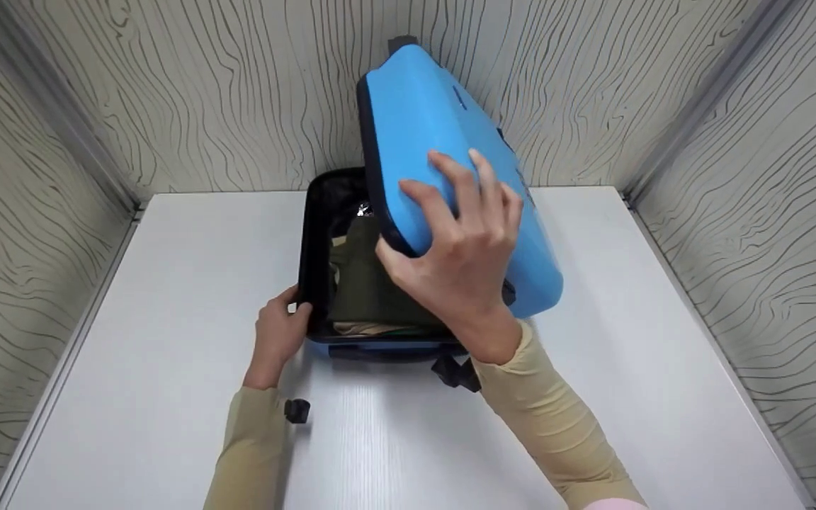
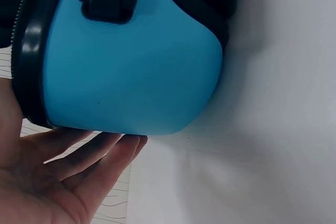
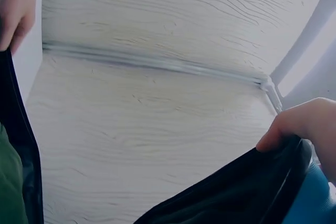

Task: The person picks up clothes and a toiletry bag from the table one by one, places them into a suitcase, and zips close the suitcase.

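See 1 blue suitcase [image 1: 408, 134] w/ hard, smooth shell & round corners, near mid of white tabletop [image 1: 195, 283], toward the back. Suitcase lid [image 1: 450, 138] part-way up, tipped to the R; suitcase base [image 2: 131, 77] flat on white tabletop.

W/ R hand [image 1: 461, 255], holds suitcase lid by its edge: thumb on black rim, fingers bent & spread over blue shell. W/ L hand [image 1: 282, 329], holds suitcase base at front L corner: thumb at the rim, fingers along outside wall.

Inside: 1 dark green cloth [image 1: 369, 276], soft & folded flat; tan cloth [image 1: 358, 328] peeking out under it; 1 shiny silver bit [image 1: 364, 209] near the back, too small to tell. On the front: 1 black carry handle [image 1: 387, 352], long & thin.

For edges & room: wide gap b/w suitcase lid & suitcase base on L side; lots of white tabletop to L, R & front; back wall [image 1: 252, 99] close behind, w/ wavy wood lines. Also 2 tan sleeves [image 1: 557, 418], R one wrinkly.
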The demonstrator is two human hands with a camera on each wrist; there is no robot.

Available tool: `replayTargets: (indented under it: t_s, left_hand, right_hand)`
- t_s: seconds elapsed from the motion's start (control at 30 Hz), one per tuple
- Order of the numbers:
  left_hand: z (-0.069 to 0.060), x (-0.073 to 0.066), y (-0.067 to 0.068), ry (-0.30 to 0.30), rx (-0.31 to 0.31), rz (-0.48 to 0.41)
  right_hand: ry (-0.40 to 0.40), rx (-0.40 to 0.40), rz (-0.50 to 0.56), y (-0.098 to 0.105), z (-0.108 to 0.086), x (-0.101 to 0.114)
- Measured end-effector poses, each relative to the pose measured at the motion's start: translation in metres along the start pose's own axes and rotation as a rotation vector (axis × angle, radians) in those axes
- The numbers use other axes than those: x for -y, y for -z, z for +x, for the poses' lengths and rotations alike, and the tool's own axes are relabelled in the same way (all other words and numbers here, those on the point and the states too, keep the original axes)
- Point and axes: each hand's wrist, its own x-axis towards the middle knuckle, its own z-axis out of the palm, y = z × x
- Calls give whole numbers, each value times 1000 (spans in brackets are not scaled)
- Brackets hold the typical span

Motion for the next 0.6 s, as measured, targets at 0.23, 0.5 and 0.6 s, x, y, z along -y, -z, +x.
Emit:
replayTargets:
  t_s: [0.23,0.5,0.6]
  left_hand:
    - [1,-1,0,-5,3,5]
    - [0,1,2,-3,-14,13]
    - [-2,0,1,-12,-25,7]
  right_hand:
    - [82,89,-1,-20,-11,15]
    - [192,258,-19,-46,-35,42]
    - [258,317,-51,-57,-48,53]
